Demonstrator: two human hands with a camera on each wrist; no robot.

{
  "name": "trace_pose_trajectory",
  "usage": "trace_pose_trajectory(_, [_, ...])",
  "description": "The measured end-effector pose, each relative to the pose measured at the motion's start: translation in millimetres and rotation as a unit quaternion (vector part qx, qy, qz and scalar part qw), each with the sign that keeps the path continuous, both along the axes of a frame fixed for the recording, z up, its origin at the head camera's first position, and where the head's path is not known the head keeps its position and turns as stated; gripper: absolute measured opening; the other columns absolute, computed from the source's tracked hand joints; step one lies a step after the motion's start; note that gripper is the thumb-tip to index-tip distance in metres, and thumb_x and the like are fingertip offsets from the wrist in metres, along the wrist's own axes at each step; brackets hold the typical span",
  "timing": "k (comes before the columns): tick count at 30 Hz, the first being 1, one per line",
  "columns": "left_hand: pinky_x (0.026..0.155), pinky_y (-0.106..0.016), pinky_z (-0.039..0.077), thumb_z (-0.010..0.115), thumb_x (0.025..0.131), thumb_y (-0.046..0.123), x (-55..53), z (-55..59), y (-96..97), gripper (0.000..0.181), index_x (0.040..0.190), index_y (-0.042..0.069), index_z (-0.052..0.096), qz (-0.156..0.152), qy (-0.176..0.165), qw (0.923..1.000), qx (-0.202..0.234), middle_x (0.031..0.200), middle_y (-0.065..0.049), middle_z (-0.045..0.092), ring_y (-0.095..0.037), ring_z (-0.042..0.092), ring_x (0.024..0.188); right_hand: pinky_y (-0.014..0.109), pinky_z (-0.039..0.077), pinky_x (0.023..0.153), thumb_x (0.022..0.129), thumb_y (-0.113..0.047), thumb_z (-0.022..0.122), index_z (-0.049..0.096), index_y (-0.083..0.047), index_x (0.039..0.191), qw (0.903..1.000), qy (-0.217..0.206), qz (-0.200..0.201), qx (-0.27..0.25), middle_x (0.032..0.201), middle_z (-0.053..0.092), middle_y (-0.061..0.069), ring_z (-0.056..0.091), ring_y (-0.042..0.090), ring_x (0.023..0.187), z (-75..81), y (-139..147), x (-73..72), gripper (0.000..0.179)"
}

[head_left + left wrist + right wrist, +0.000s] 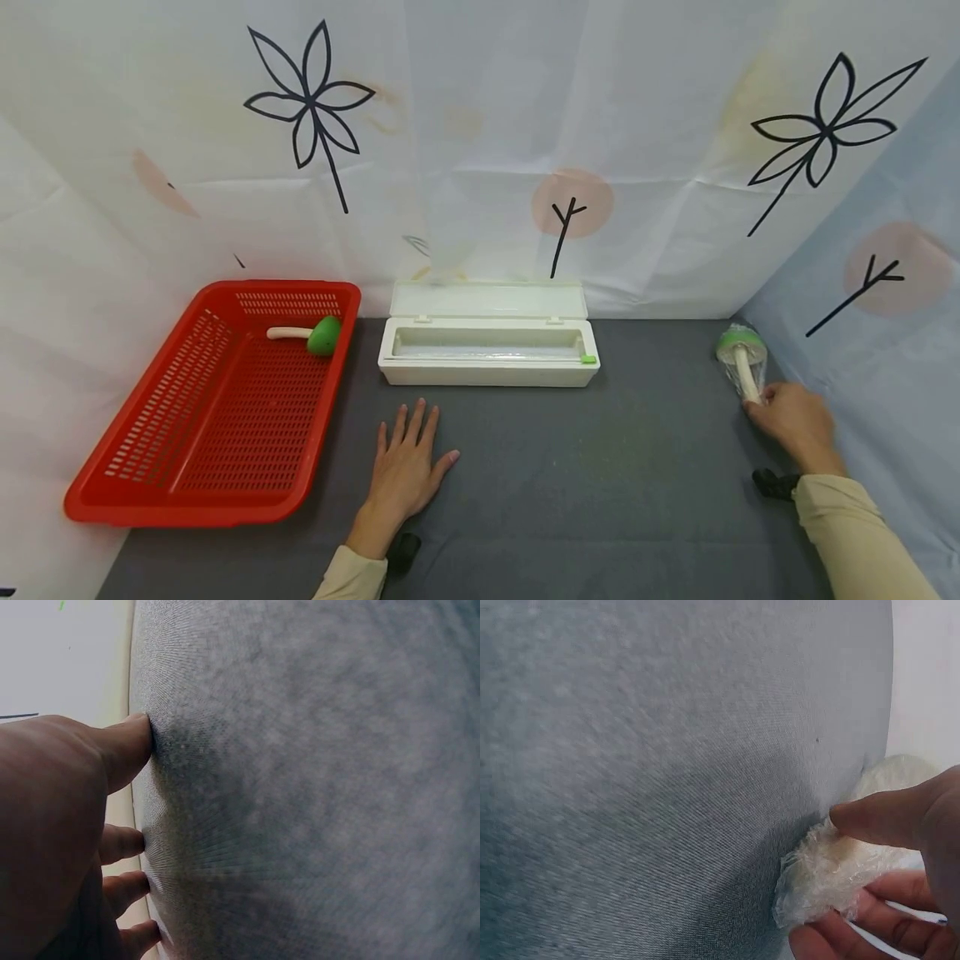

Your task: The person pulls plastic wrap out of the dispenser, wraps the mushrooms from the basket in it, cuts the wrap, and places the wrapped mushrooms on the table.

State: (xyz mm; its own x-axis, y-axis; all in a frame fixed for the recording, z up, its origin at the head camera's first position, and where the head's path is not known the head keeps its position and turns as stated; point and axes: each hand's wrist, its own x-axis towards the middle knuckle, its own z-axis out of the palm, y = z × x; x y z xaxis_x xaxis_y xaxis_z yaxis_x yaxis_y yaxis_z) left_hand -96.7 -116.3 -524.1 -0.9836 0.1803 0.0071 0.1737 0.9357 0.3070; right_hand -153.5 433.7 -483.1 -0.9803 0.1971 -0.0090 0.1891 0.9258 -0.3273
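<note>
At the far right of the table, my right hand (797, 423) pinches the white stem of a green-capped toy mushroom (741, 354) wrapped in clear plastic film. The right wrist view shows the crinkled film (832, 874) between thumb and fingers, low over the grey cloth. My left hand (405, 475) rests palm down on the cloth with fingers spread, holding nothing. Beyond it stands a white cling film dispenser (487, 372), its lid (487, 300) raised, film visible inside and a small green slider (588, 359) at the right end.
A red plastic basket (296, 500) stands at the left, with an unwrapped green-capped mushroom (324, 336) lying in its far right corner. Grey cloth (570, 492) covers the table. White patterned fabric (465, 125) hangs behind and along both sides.
</note>
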Motion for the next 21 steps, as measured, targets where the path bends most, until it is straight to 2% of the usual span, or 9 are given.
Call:
trace_pose_trajectory(3, [0.116,-0.067,0.014,0.061,0.099,0.048,0.3,0.5,0.5,0.074,0.154,0.004,0.041,0.000,-0.001,1.0000,-0.001,0.162,-0.020,0.030,-0.044,0.020,0.150,0.038,0.033,0.046,0.089,-0.026,0.072,0.060,0.005,0.081,0.9998,0.015,0.001,0.011,0.066,0.051,0.014,0.048,0.028,0.058,-1.6,-3,3.2,0.034])
trace_pose_trajectory(6, [0.116,-0.067,0.014,0.061,0.099,0.049,0.6,1.2,0.9,0.074,0.154,0.004,0.041,0.001,-0.003,1.0000,-0.001,0.162,-0.020,0.030,-0.044,0.020,0.150,0.046,0.038,0.049,0.087,-0.028,0.076,0.059,0.016,0.098,0.9985,0.043,-0.018,0.027,0.078,0.055,0.029,0.053,0.041,0.065,0.1,-14,9.0,0.048])
trace_pose_trajectory(8, [0.116,-0.067,0.013,0.061,0.099,0.049,0.7,1.5,1.0,0.074,0.155,0.004,0.041,0.002,-0.007,1.0000,-0.002,0.162,-0.020,0.030,-0.043,0.019,0.151,0.056,0.043,0.056,0.087,-0.027,0.077,0.057,0.021,0.111,0.9965,0.070,-0.022,0.040,0.093,0.056,0.039,0.055,0.053,0.077,2.7,-29,14.0,0.057])
trace_pose_trajectory(10, [0.117,-0.067,0.013,0.061,0.099,0.049,0.9,2.0,0.9,0.074,0.155,0.004,0.040,0.004,-0.011,0.9999,-0.003,0.162,-0.020,0.029,-0.043,0.019,0.151,0.065,0.044,0.067,0.087,-0.025,0.076,0.053,0.022,0.120,0.9941,0.098,-0.014,0.044,0.106,0.053,0.044,0.053,0.061,0.091,3.2,-50,20.4,0.062])
trace_pose_trajectory(13, [0.117,-0.067,0.013,0.061,0.099,0.049,1.1,2.3,0.6,0.074,0.155,0.004,0.040,0.007,-0.013,0.9999,-0.003,0.162,-0.020,0.029,-0.043,0.019,0.151,0.070,0.041,0.084,0.088,-0.022,0.077,0.051,0.021,0.129,0.9904,0.127,0.042,0.033,0.120,0.051,0.045,0.049,0.063,0.106,-0.7,-86,31.6,0.066])
trace_pose_trajectory(18, [0.116,-0.067,0.013,0.062,0.099,0.048,1.0,2.1,1.0,0.074,0.155,0.004,0.041,0.005,-0.009,0.9999,0.005,0.162,-0.020,0.029,-0.043,0.019,0.151,0.069,0.033,0.103,0.090,-0.028,0.078,0.045,0.016,0.141,0.9847,0.114,0.131,-0.014,0.139,0.045,0.040,0.041,0.058,0.128,-11.9,-147,53.2,0.074])
trace_pose_trajectory(21, [0.116,-0.068,0.014,0.063,0.099,0.047,1.0,2.3,1.0,0.073,0.154,0.003,0.041,0.005,0.000,0.9999,0.011,0.162,-0.020,0.031,-0.044,0.020,0.150,0.069,0.028,0.108,0.094,-0.035,0.074,0.042,0.011,0.147,0.9784,0.114,0.172,-0.016,0.148,0.040,0.036,0.034,0.055,0.138,-18.2,-177,63.7,0.078])
